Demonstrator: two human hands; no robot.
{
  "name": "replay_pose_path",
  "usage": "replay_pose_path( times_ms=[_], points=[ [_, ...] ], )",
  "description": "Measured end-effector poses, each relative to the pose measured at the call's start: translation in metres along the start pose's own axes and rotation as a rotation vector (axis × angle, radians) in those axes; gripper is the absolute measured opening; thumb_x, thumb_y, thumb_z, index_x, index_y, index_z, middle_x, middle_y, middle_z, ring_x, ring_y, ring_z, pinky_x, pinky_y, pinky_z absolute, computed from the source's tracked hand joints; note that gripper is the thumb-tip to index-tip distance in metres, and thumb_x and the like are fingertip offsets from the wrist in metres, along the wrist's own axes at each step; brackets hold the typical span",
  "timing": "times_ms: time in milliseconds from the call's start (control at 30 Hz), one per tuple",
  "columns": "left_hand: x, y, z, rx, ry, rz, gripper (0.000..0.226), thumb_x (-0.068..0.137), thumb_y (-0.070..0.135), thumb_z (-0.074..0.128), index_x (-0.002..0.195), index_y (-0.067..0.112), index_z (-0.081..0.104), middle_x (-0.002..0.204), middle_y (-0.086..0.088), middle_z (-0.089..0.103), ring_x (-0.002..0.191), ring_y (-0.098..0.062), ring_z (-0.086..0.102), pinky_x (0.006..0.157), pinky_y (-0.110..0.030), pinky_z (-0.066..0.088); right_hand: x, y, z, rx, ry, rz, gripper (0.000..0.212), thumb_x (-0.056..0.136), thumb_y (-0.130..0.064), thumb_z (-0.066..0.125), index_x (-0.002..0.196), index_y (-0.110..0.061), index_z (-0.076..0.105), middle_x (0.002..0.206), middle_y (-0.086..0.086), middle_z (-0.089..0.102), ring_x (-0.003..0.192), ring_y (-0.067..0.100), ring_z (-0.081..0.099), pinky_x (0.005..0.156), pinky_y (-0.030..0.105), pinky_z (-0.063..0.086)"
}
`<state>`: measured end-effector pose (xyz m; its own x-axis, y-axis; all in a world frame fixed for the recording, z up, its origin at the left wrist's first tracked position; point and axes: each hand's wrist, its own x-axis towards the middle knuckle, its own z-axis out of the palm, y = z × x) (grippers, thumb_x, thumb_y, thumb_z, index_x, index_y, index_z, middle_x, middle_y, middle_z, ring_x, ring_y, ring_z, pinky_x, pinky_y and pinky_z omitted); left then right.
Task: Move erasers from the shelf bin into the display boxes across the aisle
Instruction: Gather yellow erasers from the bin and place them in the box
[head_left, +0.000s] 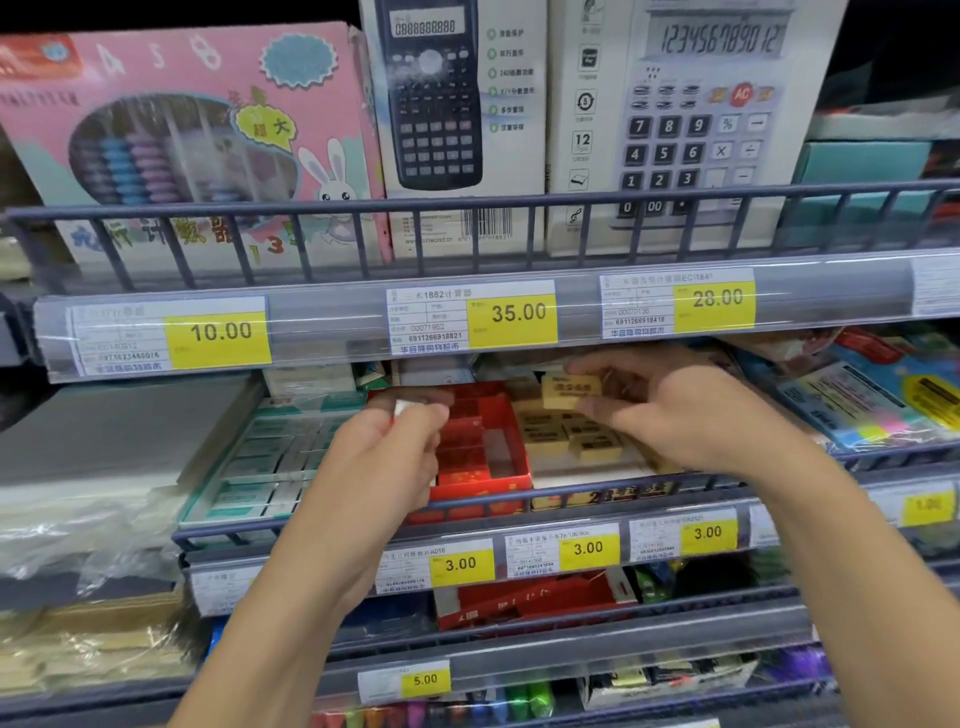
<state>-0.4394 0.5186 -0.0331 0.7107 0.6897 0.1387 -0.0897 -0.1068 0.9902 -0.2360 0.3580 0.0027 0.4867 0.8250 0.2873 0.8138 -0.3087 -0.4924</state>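
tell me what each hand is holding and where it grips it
Right hand pinches a tan eraser by its right end. Left hand pinches a small white eraser at its fingertips.

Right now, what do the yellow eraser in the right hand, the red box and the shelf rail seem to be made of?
Yellow eraser: probably rubber or soft vinyl, matte, a plain block with dark print.
Red box: likely thin printed cardboard, slightly glossy, with straight folded walls.
Shelf rail: seemingly painted metal, blue-grey with a dull sheen, made of thin bars.
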Motion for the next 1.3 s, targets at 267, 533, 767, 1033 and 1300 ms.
replay_pose_path(
  times_ms=[267, 533, 767, 1033, 1300],
  points=[
    [-0.001, -0.001, -0.009, -0.111, 0.019, 0.005, 0.024, 0.085, 0.032, 0.055, 0.098, 0.013, 0.047, 0.07, 0.002, 0.058, 0.053, -0.01, 0.044, 0.043, -0.02, 0.036, 0.015, 0.02, 0.021, -0.116, -0.252, -0.035, 0.023, 0.086, -0.045, 0.072, 0.106, -0.048, 0.062, 0.095, -0.021, 0.061, 0.08, -0.013, 0.054, 0.066, 0.006, 0.041],
    [-0.009, 0.004, -0.013, 0.007, 0.001, 0.061, 0.024, 0.104, 0.037, 0.052, 0.087, 0.031, 0.069, 0.067, 0.001, 0.063, 0.051, -0.013, 0.045, 0.064, -0.029, 0.042, 0.027, 0.021, 0.034, -0.141, -0.274, -0.012, 0.017, 0.083, -0.044, 0.075, 0.091, -0.048, 0.061, 0.093, -0.025, 0.057, 0.078, -0.014, 0.053, 0.06, 0.004, 0.038],
    [-0.009, 0.0, -0.018, 0.057, 0.034, 0.126, 0.027, 0.079, 0.058, 0.067, 0.094, 0.04, 0.081, 0.087, 0.004, 0.08, 0.075, -0.008, 0.071, 0.082, -0.03, 0.051, 0.029, 0.014, 0.034, -0.15, -0.327, 0.02, 0.021, 0.083, -0.041, 0.076, 0.096, -0.046, 0.06, 0.095, -0.023, 0.056, 0.08, -0.007, 0.052, 0.058, 0.007, 0.036],
    [-0.008, -0.002, -0.02, -0.051, 0.016, 0.149, 0.03, 0.069, 0.048, 0.08, 0.095, 0.034, 0.08, 0.095, -0.003, 0.082, 0.088, -0.016, 0.079, 0.072, -0.022, 0.06, -0.002, -0.03, 0.035, 0.285, -0.048, -0.219, 0.032, 0.091, -0.038, 0.067, 0.119, -0.051, 0.06, 0.101, -0.023, 0.065, 0.084, 0.006, 0.063, 0.074, 0.024, 0.054],
    [-0.01, -0.001, -0.016, 0.033, -0.041, 0.122, 0.051, 0.068, 0.051, 0.081, 0.104, 0.015, 0.073, 0.089, -0.007, 0.081, 0.09, -0.03, 0.077, 0.087, -0.043, 0.057, -0.002, -0.055, 0.047, 0.389, -0.064, -0.461, 0.033, 0.089, -0.017, 0.074, 0.121, -0.023, 0.07, 0.118, -0.015, 0.069, 0.112, 0.008, 0.064, 0.092, 0.028, 0.05]
  ],
)
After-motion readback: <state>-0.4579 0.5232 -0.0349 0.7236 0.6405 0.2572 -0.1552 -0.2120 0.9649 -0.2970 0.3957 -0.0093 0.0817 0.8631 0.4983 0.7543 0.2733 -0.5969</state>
